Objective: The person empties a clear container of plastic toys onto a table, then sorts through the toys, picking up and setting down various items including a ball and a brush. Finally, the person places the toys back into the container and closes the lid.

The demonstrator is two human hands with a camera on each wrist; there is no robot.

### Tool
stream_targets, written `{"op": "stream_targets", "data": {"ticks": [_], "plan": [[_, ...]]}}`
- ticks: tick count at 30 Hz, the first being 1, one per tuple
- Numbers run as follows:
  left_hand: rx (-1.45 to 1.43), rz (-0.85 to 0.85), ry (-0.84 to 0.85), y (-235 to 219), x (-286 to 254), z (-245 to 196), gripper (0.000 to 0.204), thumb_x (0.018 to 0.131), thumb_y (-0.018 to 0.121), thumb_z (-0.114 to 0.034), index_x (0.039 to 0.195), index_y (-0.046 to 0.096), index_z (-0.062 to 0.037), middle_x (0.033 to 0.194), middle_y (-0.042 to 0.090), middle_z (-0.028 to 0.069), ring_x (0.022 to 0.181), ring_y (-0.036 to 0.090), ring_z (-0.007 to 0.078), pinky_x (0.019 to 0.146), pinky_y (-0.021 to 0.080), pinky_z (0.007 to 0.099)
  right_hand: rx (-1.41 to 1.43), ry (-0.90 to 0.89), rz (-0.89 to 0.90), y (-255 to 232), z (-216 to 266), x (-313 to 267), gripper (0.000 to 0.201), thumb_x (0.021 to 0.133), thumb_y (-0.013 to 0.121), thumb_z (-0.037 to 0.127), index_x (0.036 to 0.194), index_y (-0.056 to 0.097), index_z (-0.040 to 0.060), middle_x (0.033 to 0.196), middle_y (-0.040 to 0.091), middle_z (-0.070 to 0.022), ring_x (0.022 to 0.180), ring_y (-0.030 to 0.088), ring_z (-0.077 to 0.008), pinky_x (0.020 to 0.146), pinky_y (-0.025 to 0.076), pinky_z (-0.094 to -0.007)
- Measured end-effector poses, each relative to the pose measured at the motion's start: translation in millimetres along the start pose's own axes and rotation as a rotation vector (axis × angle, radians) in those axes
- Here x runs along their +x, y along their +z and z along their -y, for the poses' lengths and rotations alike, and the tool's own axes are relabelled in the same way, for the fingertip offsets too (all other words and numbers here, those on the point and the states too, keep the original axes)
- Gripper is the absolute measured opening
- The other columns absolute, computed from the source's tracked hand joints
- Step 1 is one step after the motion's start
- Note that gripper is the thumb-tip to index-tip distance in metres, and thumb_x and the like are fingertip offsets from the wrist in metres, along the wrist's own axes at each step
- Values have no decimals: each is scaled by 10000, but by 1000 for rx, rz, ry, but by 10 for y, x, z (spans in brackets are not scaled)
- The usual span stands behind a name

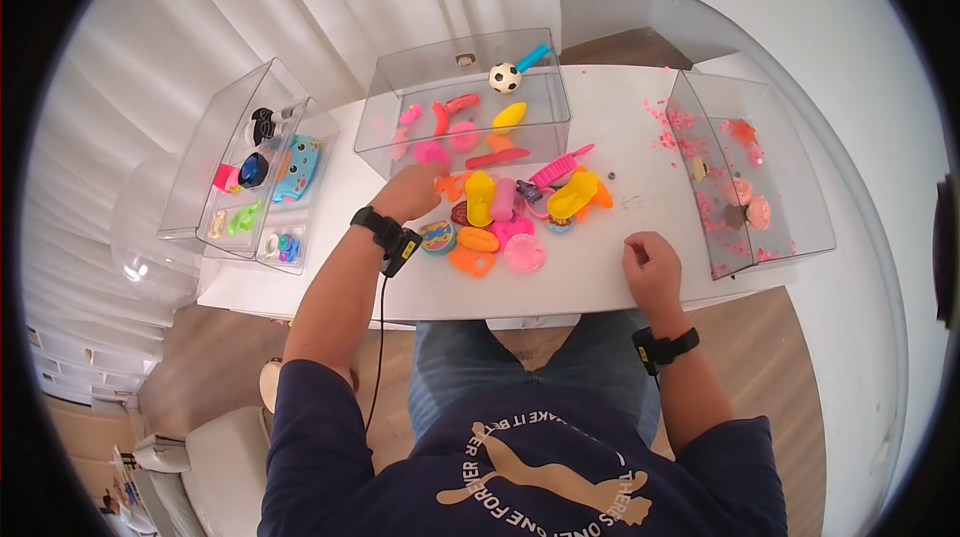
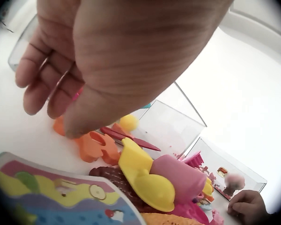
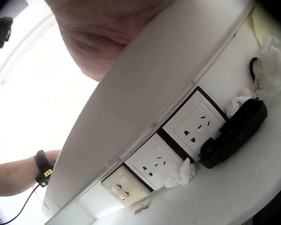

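Note:
My left hand (image 1: 410,194) hovers at the left end of a toy heap, by the front of the middle clear box (image 1: 370,149). Its fingers are loosely bent, and the thumb overlaps an orange toy mold (image 2: 96,146) in the left wrist view. Nearby lie a yellow toy scoop (image 1: 480,199), a pink cylinder (image 1: 503,200), a brown textured toy (image 2: 119,184) and a tub with a colorful label (image 2: 61,187). My right hand (image 1: 652,272) rests loosely curled near the table's front edge, apart from the toys, nothing seen in it.
The middle box holds a soccer-ball toy (image 1: 505,78) and several pink, red and yellow toys. A left clear box (image 1: 180,233) holds a blue toy (image 1: 297,169) and small figures. Pink flakes (image 1: 672,124) lie around the right clear box (image 1: 800,237). Sockets (image 3: 150,159) sit below the tabletop.

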State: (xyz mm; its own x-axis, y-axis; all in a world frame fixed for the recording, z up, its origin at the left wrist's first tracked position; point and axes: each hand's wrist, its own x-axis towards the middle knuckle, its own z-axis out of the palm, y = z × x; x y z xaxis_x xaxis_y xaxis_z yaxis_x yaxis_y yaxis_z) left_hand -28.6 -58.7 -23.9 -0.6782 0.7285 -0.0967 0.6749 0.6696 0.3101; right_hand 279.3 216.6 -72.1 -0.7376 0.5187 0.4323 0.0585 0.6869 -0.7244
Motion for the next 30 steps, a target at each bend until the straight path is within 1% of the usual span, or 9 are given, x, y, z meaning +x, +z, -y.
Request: {"op": "stream_targets", "data": {"ticks": [2,8,14,17,20,23,26,27,30], "plan": [[11,-25,69,37,-5,41,482,768,647,-57,1249,623,-60,1150,669,194,1066,629,350,901,505,400,-2,2,1,-1,8,3,65,811,662,30,872,650,48,783,642,-80,664,618,-214,620,506,-304],[35,41,-35,-21,-89,17,357,765,683,-107,1113,653,-36,1072,679,193,1026,628,358,883,505,408,0,12,6,0,30,11,68,809,664,27,872,649,46,783,644,-79,660,617,-213,615,507,-305],[123,-69,-94,-8,-276,95,246,765,702,-130,999,652,-70,1042,650,156,1028,607,333,885,504,410,-4,-3,-5,-4,18,5,76,805,667,22,873,648,49,782,643,-74,655,614,-208,611,504,-304],[90,-181,-2,-42,-374,225,251,744,709,-139,968,671,-32,927,680,159,931,634,358,822,517,398,-6,-5,1,-2,17,4,77,804,667,20,872,645,50,783,643,-73,658,614,-207,612,504,-305],[-70,-151,-53,-239,-438,239,292,728,710,-124,1001,663,-34,870,685,126,818,658,282,747,532,363,-4,-2,3,1,10,4,77,803,667,20,870,643,50,782,641,-73,658,612,-208,614,504,-305],[-216,-200,-42,-485,-436,168,278,756,707,-118,1011,653,-22,818,679,76,678,641,172,626,522,299,-5,1,-2,9,2,-1,76,803,666,20,869,642,50,781,639,-73,659,612,-210,614,504,-306],[-522,-199,-258,-746,-330,-81,330,781,722,-177,1041,646,11,795,668,88,669,649,156,573,513,298,-4,4,2,6,14,0,74,805,665,23,870,642,49,781,639,-74,663,613,-213,616,504,-308],[-617,-263,-242,-781,-274,-101,356,821,718,-206,1062,639,45,804,658,86,615,623,110,516,486,257,-6,10,4,4,19,1,73,806,665,25,871,643,49,782,639,-75,664,613,-214,616,504,-308],[-845,-488,-252,-802,-176,-239,384,835,720,-194,1105,628,62,824,663,93,611,609,110,528,492,256,3,7,-4,15,-2,-1,72,808,664,28,875,646,48,783,640,-76,664,613,-214,616,502,-307]]}}
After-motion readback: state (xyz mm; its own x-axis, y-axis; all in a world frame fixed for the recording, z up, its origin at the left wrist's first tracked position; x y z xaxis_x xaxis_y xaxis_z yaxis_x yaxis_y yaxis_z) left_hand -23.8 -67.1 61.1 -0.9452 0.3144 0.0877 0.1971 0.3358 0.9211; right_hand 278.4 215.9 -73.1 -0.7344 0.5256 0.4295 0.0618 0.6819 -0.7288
